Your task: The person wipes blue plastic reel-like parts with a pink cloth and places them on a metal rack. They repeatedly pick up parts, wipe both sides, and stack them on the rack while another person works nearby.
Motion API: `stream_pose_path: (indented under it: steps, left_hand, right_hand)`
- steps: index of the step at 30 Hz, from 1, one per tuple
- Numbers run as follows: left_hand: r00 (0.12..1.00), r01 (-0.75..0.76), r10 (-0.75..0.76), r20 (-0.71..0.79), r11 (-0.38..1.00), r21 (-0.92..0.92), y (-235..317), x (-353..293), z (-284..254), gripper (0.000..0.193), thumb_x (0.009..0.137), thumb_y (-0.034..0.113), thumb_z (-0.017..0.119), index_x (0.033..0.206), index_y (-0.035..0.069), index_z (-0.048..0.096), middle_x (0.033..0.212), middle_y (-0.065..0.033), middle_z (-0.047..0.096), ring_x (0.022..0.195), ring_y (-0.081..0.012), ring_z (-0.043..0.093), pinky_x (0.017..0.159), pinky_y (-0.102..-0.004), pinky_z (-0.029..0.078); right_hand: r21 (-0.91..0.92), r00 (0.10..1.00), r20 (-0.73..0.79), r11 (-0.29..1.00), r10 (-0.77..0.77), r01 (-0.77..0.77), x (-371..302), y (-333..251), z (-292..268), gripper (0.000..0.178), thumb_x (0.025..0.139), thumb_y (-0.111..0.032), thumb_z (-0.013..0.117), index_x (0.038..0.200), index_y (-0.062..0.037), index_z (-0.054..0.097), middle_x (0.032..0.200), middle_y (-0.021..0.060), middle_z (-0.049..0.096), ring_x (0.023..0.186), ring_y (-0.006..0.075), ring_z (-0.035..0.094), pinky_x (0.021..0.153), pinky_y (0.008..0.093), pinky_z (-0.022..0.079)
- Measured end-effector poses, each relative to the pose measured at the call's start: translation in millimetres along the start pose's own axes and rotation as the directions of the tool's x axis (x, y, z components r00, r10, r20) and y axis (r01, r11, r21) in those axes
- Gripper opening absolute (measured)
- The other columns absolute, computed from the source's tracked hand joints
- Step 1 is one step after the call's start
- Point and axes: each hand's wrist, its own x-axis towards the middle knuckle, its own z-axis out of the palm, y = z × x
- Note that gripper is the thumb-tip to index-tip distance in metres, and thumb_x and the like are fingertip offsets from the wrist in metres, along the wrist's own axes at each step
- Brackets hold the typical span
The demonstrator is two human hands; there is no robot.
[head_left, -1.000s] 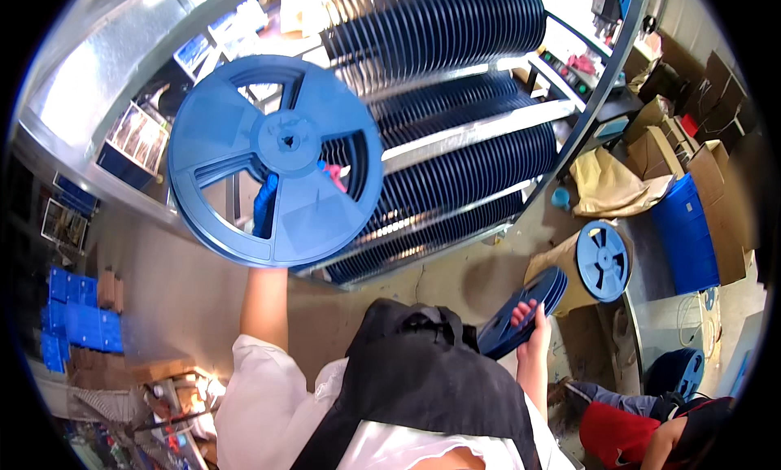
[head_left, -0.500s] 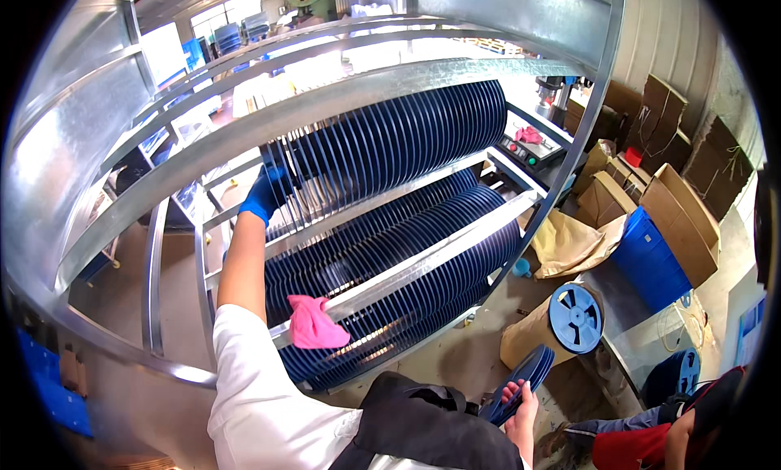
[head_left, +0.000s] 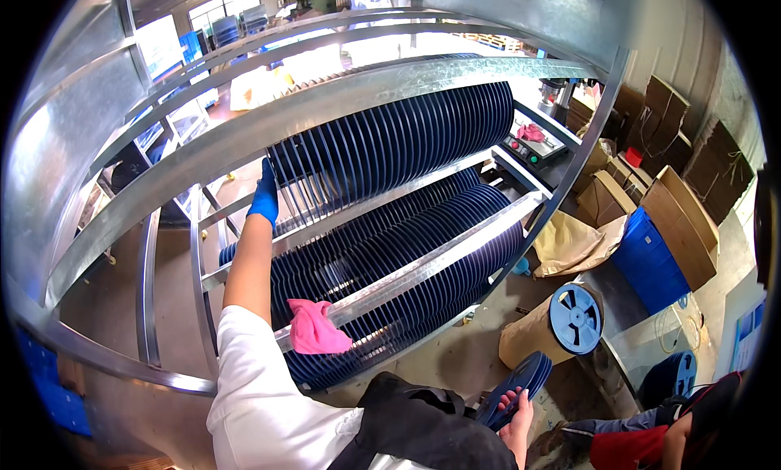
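Rack (head_left: 325, 97) of metal bars, packed with dark blue discs, right in front! Up at the rack's left end, blue-gloved left hand (head_left: 264, 198) against the last disc of the upper row of discs (head_left: 407, 145). Fingers partly hidden there; cannot tell whether gripping or merely touching. And over to the rack's lower right, below its front edge: bare right hand (head_left: 517, 421), fingers curled tight around the rim of a stack of blue reels (head_left: 529, 376).

Why so low and off to the side? Probably to keep clear of the rack, leaving the left arm free for reaching. Discs set apart on edge, seemingly to keep every one separate; rails likely there to stop any rolling out.

Now for direction! In the upper row, flat faces toward the rack's two ends, long axis running lengthwise with the rack, rising rightward in view. Stack in the right hand tilted, apparent long axis slanting up and right, away from the body. Pink cloth (head_left: 316, 328) draped at the left end of the rack's lower front rail; brown drum (head_left: 525, 336) beyond the rack's lower right, blue spoked reel (head_left: 575, 317) on top.
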Motion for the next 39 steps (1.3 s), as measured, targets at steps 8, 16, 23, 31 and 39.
stream_pose_path:
  steps: [8,16,23,31,39]
  left_hand:
    - [0.992,-0.067,0.063,-0.106,0.997,-0.037,10,-14,-5,0.090,0.085,0.074,0.039,0.150,0.012,0.025,0.153,-0.0133,0.028,0.143,-0.0259,0.019,0.116,-0.0401,0.009]
    - [0.934,-0.247,0.270,-0.235,0.961,0.122,2,3,41,0.076,0.092,0.063,0.040,0.142,0.006,0.037,0.139,-0.0164,0.046,0.123,-0.0286,0.045,0.107,-0.0408,0.031]
    - [0.633,-0.330,0.667,-0.392,0.691,0.643,40,-68,57,0.075,0.095,0.053,0.039,0.143,-0.005,0.029,0.138,-0.0274,0.042,0.122,-0.0378,0.046,0.103,-0.0488,0.038]
    - [0.562,-0.827,0.643,0.520,0.421,0.372,-1,-299,285,0.065,0.100,0.038,0.040,0.152,0.010,0.014,0.155,-0.0140,0.021,0.143,-0.0290,0.020,0.115,-0.0454,0.021]
    - [0.276,-0.845,0.287,0.917,0.527,0.090,-76,-489,391,0.060,0.092,0.019,0.058,0.145,0.005,0.035,0.152,-0.0133,0.031,0.145,-0.0291,0.017,0.118,-0.0432,0.012]
  right_hand:
    - [0.136,0.992,-0.129,0.991,0.018,-0.001,-8,-29,-43,0.047,0.093,-0.052,0.052,0.111,-0.0084,0.055,0.095,0.0074,0.059,0.077,0.0174,0.056,0.064,0.0304,0.048]
    - [0.452,0.981,-0.145,0.874,-0.127,0.179,-9,-60,-138,0.060,0.093,-0.052,0.050,0.130,-0.0057,0.047,0.125,0.0073,0.055,0.098,0.0265,0.062,0.071,0.0344,0.046]
    - [0.737,0.888,0.013,0.604,-0.460,0.302,-39,-74,-172,0.050,0.096,-0.046,0.048,0.120,-0.0032,0.057,0.129,0.0121,0.056,0.083,0.0211,0.061,0.073,0.0364,0.052]
    - [0.916,0.773,0.158,0.383,-0.614,0.117,-43,-75,-181,0.056,0.096,-0.049,0.046,0.117,0.0013,0.059,0.145,0.0146,0.040,0.063,0.0138,0.053,0.060,0.0277,0.044]
    - [0.945,0.779,0.170,0.323,-0.604,0.044,-46,-80,-189,0.053,0.095,-0.047,0.050,0.118,0.0003,0.059,0.145,0.0140,0.040,0.064,0.0125,0.052,0.061,0.0269,0.045]
